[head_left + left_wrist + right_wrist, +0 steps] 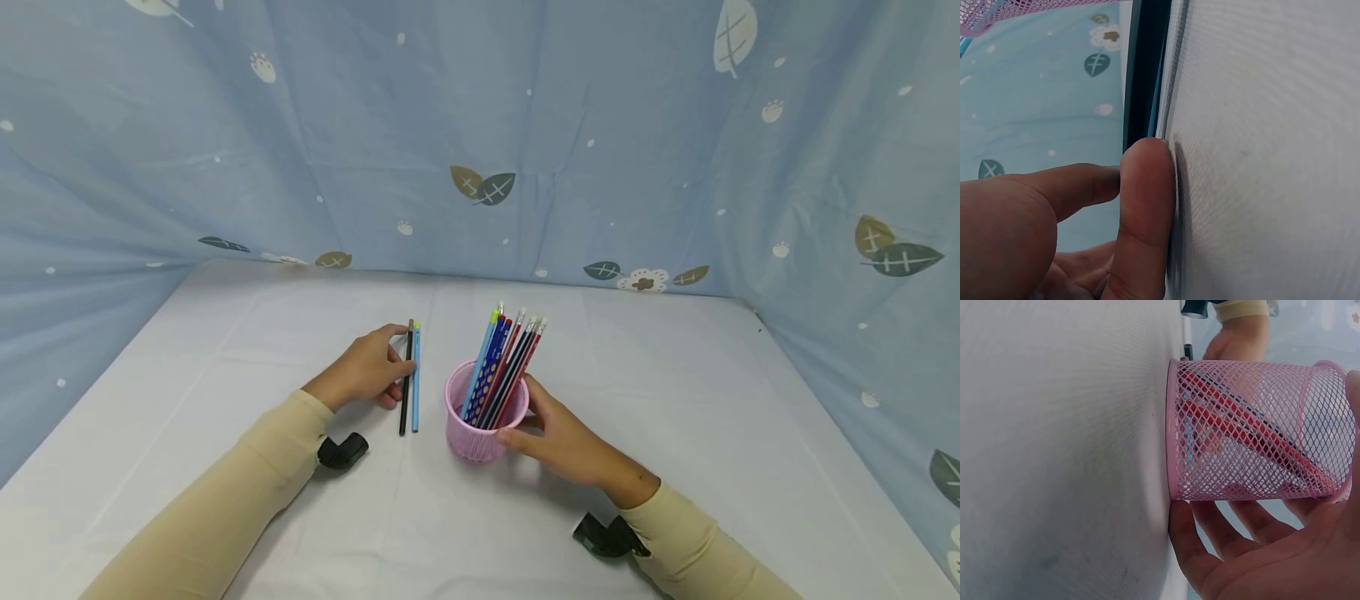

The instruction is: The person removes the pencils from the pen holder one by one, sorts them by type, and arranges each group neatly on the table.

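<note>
The left hand (367, 362) is at the black pencil (405, 408), its fingers bent, the thumb crossing over the barrel and the index fingertip meeting it close to the far end; from my end I cannot tell whether that pinch has closed. The right hand (562, 437) holds the pink cup (474, 446), fingers along its right side and thumb at the near part of the rim, and the right wrist view shows me its base resting flat on the table (675, 375), so I read it as upright and steadied. I judge the step in hand to be taking up the black pencil while the cup is kept in place. The next move, as I see it, calls for a sure pinch on that one barrel, then a lift and a swing over the rim, where a bunch of pencils (489, 362) leans inside. The black pencil lies lengthwise away from me, between the left fingers and the light blue pencil (416, 400) just to its right; the thumb tip comes right up to that second barrel, so I would watch for dragging both. The cup stands a little farther right, near both loose pencils but apart from them.
</note>
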The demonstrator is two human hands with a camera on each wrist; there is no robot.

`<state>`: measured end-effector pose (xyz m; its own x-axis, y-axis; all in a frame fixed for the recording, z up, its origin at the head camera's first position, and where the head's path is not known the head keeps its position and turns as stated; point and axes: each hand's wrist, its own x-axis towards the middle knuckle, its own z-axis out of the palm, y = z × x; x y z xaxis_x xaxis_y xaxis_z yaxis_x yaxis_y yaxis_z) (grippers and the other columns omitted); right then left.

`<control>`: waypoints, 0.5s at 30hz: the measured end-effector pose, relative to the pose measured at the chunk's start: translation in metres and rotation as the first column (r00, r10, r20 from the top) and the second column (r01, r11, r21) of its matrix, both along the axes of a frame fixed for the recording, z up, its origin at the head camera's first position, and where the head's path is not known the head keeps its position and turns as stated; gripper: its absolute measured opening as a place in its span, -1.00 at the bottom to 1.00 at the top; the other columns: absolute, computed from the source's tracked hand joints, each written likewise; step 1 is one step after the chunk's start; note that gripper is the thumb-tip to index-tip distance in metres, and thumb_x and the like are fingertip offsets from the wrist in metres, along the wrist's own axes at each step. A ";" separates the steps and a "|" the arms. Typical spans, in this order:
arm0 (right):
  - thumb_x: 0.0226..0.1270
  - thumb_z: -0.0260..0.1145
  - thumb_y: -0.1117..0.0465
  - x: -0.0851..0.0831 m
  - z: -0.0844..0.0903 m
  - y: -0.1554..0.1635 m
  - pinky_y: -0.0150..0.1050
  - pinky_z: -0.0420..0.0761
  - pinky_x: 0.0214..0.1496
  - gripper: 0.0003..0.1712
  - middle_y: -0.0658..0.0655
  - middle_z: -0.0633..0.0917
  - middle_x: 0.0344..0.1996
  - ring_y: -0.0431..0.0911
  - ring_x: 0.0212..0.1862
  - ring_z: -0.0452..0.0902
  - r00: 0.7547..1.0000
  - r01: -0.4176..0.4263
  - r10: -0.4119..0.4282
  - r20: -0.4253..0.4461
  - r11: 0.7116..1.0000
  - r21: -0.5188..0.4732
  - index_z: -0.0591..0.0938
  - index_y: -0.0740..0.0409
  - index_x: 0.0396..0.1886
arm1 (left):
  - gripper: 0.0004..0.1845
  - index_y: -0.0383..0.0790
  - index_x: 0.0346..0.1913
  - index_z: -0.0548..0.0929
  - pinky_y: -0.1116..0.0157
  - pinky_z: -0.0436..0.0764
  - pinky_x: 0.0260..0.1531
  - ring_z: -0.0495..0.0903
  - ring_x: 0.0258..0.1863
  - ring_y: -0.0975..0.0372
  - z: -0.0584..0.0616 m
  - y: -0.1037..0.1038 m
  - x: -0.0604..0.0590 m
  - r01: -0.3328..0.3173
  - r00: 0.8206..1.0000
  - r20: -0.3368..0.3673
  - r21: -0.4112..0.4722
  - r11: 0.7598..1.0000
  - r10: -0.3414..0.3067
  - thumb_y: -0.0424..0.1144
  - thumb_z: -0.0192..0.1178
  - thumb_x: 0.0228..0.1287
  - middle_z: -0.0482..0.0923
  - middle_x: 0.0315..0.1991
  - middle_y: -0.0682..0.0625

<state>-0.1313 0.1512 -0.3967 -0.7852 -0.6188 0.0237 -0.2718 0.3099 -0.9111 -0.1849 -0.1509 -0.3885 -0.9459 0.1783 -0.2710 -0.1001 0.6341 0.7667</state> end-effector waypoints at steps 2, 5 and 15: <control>0.37 0.37 0.01 0.000 0.000 0.000 0.14 0.41 0.41 -0.02 0.12 0.30 0.50 0.11 0.42 0.38 1.000 0.000 0.000 0.000 1.000 0.000 0.02 -0.05 0.60 | -0.24 -0.19 0.57 0.03 0.22 0.73 -0.50 0.66 -0.57 0.21 0.000 0.000 0.000 0.000 1.000 0.000 -0.002 1.000 0.000 -0.27 0.16 0.45 0.57 -0.05 -0.23; 0.37 0.37 0.02 0.000 0.000 0.000 0.13 0.41 0.41 -0.03 0.13 0.30 0.50 0.11 0.41 0.39 1.000 -0.002 0.002 0.000 1.000 -0.004 0.02 -0.05 0.60 | -0.25 -0.20 0.57 0.04 0.22 0.73 -0.51 0.66 -0.58 0.22 0.000 0.001 0.000 0.002 1.000 -0.006 -0.007 1.000 -0.002 -0.27 0.16 0.45 0.58 -0.07 -0.23; 0.37 0.36 0.01 0.000 0.001 0.000 0.13 0.42 0.40 -0.01 0.13 0.29 0.50 0.11 0.41 0.39 1.000 -0.006 0.006 -0.003 1.000 -0.002 0.00 -0.06 0.61 | -0.24 -0.22 0.57 0.04 0.23 0.73 -0.50 0.66 -0.59 0.21 0.001 0.001 0.001 0.003 1.000 -0.012 -0.006 1.000 -0.003 -0.27 0.17 0.44 0.58 -0.08 -0.23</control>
